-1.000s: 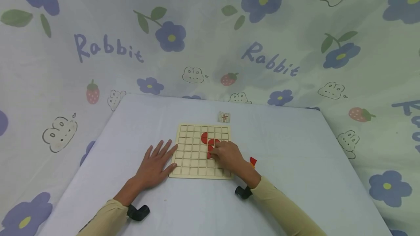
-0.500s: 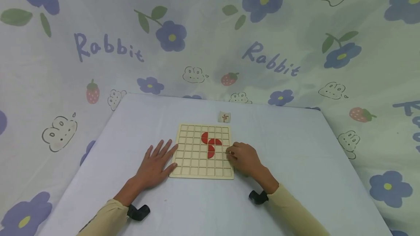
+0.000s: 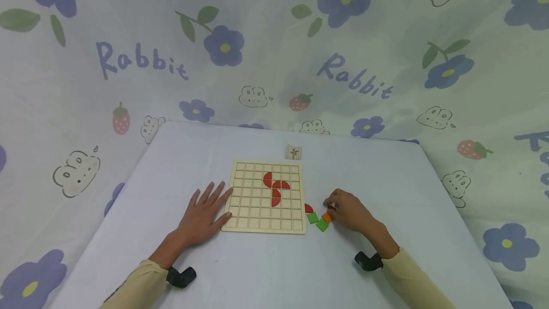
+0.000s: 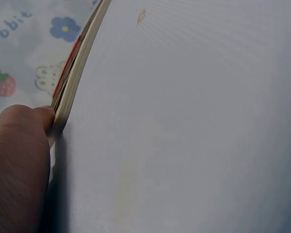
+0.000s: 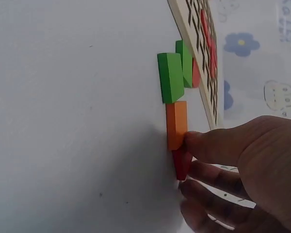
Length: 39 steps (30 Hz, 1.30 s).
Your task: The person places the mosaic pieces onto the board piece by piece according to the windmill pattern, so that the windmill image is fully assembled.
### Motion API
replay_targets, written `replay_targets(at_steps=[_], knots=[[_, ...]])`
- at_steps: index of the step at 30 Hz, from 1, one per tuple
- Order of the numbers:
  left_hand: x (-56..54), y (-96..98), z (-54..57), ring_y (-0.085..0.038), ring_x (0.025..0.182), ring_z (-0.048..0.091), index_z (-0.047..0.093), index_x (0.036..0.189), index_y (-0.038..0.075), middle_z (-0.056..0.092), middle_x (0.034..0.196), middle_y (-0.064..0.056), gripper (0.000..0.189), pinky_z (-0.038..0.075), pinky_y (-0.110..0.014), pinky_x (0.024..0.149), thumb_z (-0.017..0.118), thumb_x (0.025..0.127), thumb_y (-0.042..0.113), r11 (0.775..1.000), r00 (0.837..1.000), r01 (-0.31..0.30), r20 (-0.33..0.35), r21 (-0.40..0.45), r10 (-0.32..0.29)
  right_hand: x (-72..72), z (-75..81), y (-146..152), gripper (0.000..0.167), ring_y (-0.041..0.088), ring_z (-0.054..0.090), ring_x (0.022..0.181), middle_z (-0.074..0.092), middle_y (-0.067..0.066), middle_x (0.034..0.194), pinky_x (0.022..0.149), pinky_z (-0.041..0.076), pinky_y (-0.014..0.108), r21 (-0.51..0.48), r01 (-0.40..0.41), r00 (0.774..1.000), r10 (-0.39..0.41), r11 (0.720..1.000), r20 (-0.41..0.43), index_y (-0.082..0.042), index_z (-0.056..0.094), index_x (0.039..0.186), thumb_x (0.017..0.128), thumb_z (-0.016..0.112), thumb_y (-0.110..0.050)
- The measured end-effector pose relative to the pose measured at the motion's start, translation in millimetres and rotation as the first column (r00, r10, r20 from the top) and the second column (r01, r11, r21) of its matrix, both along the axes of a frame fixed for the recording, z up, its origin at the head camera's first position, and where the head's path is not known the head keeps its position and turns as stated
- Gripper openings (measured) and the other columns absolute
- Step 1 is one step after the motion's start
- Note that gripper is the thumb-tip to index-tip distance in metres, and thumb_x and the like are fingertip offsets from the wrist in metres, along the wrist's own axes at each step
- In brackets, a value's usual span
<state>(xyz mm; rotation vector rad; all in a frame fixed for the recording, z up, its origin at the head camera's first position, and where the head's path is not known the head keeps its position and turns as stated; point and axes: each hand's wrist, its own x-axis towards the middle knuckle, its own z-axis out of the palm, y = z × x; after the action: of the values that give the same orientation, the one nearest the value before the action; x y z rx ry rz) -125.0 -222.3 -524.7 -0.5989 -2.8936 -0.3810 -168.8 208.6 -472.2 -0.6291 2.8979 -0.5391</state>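
My left hand lies spread flat, fingertips and thumb on the left edge of a square wooden grid board; the left wrist view shows the thumb at the board's side. Red rounded tiles sit in cells right of the board's middle. Off the board's right side, my right hand pinches a red tile between thumb and fingertips, low over the table. That tile is partly hidden by the fingers. Touching it is an orange tile, followed by two green tiles.
Another red tile lies against the board's right edge. Behind the board is a small patterned card. A white cloth covers the table, and a printed curtain rises around its back and sides.
My right hand has moved right, from over the red tiles on the board to the loose tiles beside it, uncovering both. My left hand has stayed in place.
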Motion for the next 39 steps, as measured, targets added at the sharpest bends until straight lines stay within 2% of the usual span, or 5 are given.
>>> replay_targets(at_steps=[12,22,26,30,39], knots=[[0.0,0.4,-1.4,-0.037,0.147,0.015,0.033,0.155,0.018,0.024,0.160,-0.011,0.068,0.009,-0.063,0.112,0.049,0.098,0.052,1.000,1.000,-0.004,-0.002,0.014,0.004,3.8,7.9,11.0,0.025,0.011,0.059,0.083,0.065,-0.005,0.092,0.074,0.053,0.028,-0.155,-0.073,0.986,0.095,0.985,0.140,-0.007,0.074,0.104,0.081,0.077,0.002],[-0.1,0.9,0.1,-0.037,0.147,0.013,0.031,0.156,0.018,0.022,0.161,-0.011,0.069,0.009,-0.062,0.112,0.046,0.099,0.054,1.000,1.000,-0.001,0.012,-0.005,0.001,5.6,10.7,17.5,0.026,0.014,0.056,0.078,0.062,-0.005,0.088,0.069,0.051,0.027,-0.145,-0.089,0.980,0.113,0.985,0.167,-0.009,0.074,0.098,0.080,0.073,0.008],[-0.7,1.9,-0.3,-0.037,0.147,0.013,0.032,0.156,0.018,0.024,0.161,-0.011,0.068,0.009,-0.062,0.112,0.047,0.099,0.053,1.000,1.000,0.004,0.004,0.011,-0.005,4.9,12.0,21.6,0.025,0.015,0.057,0.083,0.063,-0.005,0.090,0.073,0.052,0.031,-0.132,-0.040,0.985,0.061,0.990,0.162,-0.009,0.073,0.100,0.079,0.074,0.005],[-0.7,2.7,-1.3,-0.037,0.147,0.014,0.034,0.155,0.018,0.024,0.160,-0.011,0.068,0.009,-0.063,0.111,0.048,0.099,0.053,1.000,1.000,0.013,-0.002,0.017,-0.013,6.8,13.8,30.0,0.028,0.016,0.056,0.084,0.061,-0.005,0.090,0.074,0.051,0.034,-0.084,0.042,0.977,-0.023,0.996,0.214,-0.013,0.071,0.096,0.074,0.083,0.000],[1.8,0.4,0.2,-0.038,0.146,0.017,0.035,0.154,0.017,0.027,0.159,-0.012,0.067,0.011,-0.063,0.111,0.049,0.098,0.052,1.000,1.000,-0.003,-0.015,0.014,0.003,3.1,8.4,41.5,0.022,0.016,0.055,0.076,0.060,-0.003,0.081,0.067,0.050,0.029,-0.157,0.063,0.955,-0.013,0.986,0.296,-0.014,0.070,0.090,0.076,0.083,-0.004]])
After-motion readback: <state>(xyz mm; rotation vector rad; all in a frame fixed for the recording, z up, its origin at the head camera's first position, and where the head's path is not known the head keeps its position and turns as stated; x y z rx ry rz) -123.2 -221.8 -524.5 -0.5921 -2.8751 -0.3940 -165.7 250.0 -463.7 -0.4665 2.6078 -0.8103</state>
